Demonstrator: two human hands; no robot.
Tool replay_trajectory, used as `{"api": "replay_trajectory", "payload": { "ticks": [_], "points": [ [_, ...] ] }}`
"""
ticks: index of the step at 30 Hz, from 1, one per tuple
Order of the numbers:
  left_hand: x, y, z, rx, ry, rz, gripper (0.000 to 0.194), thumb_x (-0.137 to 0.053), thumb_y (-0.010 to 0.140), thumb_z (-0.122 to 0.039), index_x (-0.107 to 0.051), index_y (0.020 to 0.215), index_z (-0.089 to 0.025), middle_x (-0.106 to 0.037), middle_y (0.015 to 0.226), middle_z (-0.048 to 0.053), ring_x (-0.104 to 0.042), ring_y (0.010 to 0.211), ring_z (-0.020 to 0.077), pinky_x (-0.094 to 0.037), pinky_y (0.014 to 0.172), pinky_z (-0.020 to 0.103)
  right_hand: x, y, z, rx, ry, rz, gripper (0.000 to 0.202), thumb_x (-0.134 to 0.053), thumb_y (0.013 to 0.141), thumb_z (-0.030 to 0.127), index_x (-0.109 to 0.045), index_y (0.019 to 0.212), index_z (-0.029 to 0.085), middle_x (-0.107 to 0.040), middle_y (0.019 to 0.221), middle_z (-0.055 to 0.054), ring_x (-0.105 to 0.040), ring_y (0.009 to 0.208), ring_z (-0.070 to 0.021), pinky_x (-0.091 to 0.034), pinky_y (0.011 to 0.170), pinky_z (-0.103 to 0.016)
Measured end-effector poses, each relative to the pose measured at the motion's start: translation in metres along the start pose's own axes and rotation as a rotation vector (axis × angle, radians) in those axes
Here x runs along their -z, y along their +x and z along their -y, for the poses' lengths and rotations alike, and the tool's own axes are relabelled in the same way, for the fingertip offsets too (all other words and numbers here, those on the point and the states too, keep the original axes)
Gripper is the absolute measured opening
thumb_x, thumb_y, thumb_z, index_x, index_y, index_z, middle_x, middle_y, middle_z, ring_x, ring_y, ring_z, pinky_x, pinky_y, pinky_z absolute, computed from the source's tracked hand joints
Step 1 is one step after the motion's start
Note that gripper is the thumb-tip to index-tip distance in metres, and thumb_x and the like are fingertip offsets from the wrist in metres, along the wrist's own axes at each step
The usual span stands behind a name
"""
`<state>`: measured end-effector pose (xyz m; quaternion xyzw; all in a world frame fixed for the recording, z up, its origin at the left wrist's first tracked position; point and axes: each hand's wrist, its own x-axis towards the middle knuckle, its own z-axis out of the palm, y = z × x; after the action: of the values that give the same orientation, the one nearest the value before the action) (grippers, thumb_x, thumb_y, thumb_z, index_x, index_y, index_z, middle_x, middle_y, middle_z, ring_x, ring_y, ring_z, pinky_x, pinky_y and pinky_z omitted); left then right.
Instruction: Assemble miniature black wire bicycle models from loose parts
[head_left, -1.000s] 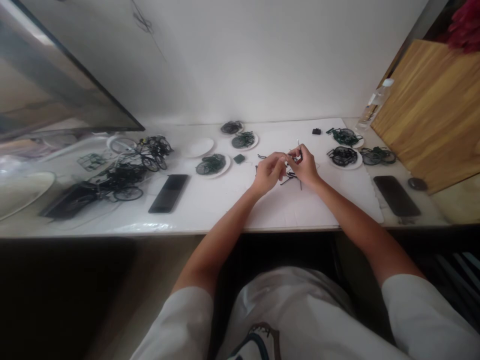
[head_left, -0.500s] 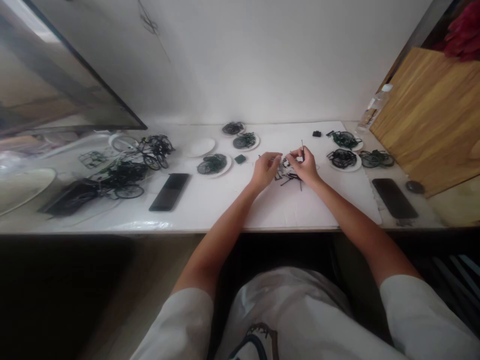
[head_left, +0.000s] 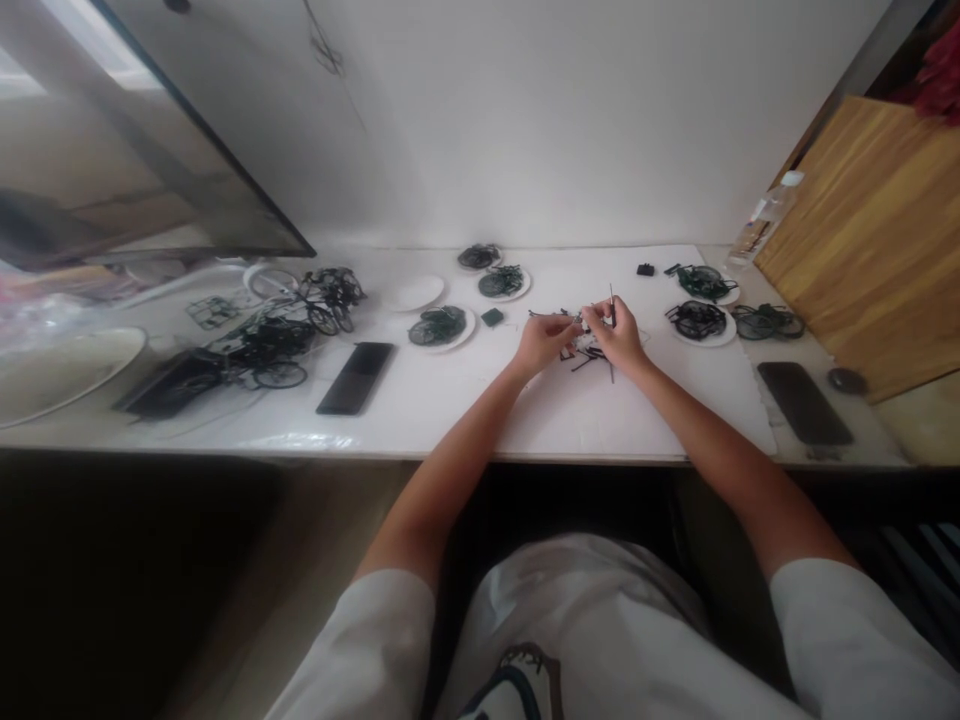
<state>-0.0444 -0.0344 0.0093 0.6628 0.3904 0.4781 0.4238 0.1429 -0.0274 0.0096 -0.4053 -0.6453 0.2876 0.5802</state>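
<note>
Against the earlier frame, we see our two hands drawn closer together, their fingertips now meeting over the white sheet (head_left: 660, 400), and the whole scene has slid a little to the right in view; the left hand (head_left: 541, 343), which half a second ago lay slightly apart, now pinches at a small dark part (head_left: 576, 322) between the two hands; the right hand (head_left: 619, 337) is closed around a thin dark rod (head_left: 612, 303), as it was before; the rod stands nearly upright, its long axis vertical, its free end pointing up and away from us just above the right-hand knuckles; loose black pieces (head_left: 592, 355) lie on the sheet directly beneath both hands; left of the left hand sit a plate of dark green parts (head_left: 441, 325) and, farther out, a black phone (head_left: 355, 377); right of the right hand lie another plate of parts (head_left: 696, 320) and a second phone (head_left: 804, 402); we can read no writing or brand anywhere.
</note>
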Motion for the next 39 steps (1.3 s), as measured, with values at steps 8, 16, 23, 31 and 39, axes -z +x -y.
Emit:
{"api": "replay_trajectory", "payload": {
  "ticks": [8, 16, 23, 31, 39],
  "points": [
    [-0.004, -0.001, 0.000, 0.023, 0.010, 0.030, 0.039, -0.082, 0.087, -0.052, -0.084, 0.100, -0.014, -0.074, 0.075, 0.004, -0.065, 0.062, 0.0119, -0.050, 0.061, 0.023, 0.003, 0.004, -0.001, -0.065, 0.057, 0.005, 0.064, -0.081, 0.086, 0.071, -0.033, 0.086, 0.029, -0.070, 0.097, -0.006, -0.065, 0.091, -0.0210, -0.056, 0.071, -0.034],
    [0.002, -0.003, -0.007, 0.190, -0.294, 0.153, 0.066, -0.072, 0.092, -0.076, -0.079, 0.102, -0.011, -0.080, 0.104, 0.015, -0.060, 0.062, 0.0074, -0.047, 0.059, 0.023, 0.005, 0.005, 0.004, -0.119, 0.184, 0.054, 0.072, -0.088, 0.077, 0.077, -0.036, 0.087, 0.028, -0.067, 0.093, -0.003, -0.063, 0.078, -0.0169, -0.053, 0.055, -0.028],
    [0.010, -0.002, -0.004, 0.226, -0.404, 0.258, 0.051, -0.089, 0.087, -0.059, -0.082, 0.109, -0.013, -0.078, 0.106, 0.012, -0.056, 0.065, 0.0058, -0.047, 0.062, 0.022, 0.004, 0.001, 0.009, -0.134, 0.192, 0.106, 0.075, -0.086, 0.076, 0.082, -0.035, 0.086, 0.028, -0.067, 0.092, -0.003, -0.064, 0.079, -0.0176, -0.056, 0.058, -0.029],
    [0.004, 0.002, -0.004, 0.256, -0.539, -0.018, 0.045, -0.097, 0.082, -0.044, -0.080, 0.109, -0.012, -0.074, 0.090, 0.005, -0.051, 0.058, 0.0035, -0.037, 0.053, 0.019, 0.004, 0.001, 0.003, -0.041, 0.040, 0.036, 0.069, -0.040, 0.098, 0.095, -0.051, 0.089, 0.027, -0.068, 0.096, -0.008, -0.065, 0.091, -0.0216, -0.053, 0.063, -0.031],
    [0.007, 0.002, -0.012, 0.251, -0.628, -0.022, 0.037, -0.094, 0.086, -0.039, -0.075, 0.102, -0.012, -0.072, 0.091, 0.004, -0.053, 0.060, 0.0036, -0.035, 0.052, 0.017, 0.012, 0.002, 0.011, 0.158, -0.201, 0.148, 0.068, -0.044, 0.105, 0.085, -0.071, 0.093, 0.023, -0.073, 0.090, -0.007, -0.064, 0.083, -0.0223, -0.052, 0.081, -0.037]
  ]
}}
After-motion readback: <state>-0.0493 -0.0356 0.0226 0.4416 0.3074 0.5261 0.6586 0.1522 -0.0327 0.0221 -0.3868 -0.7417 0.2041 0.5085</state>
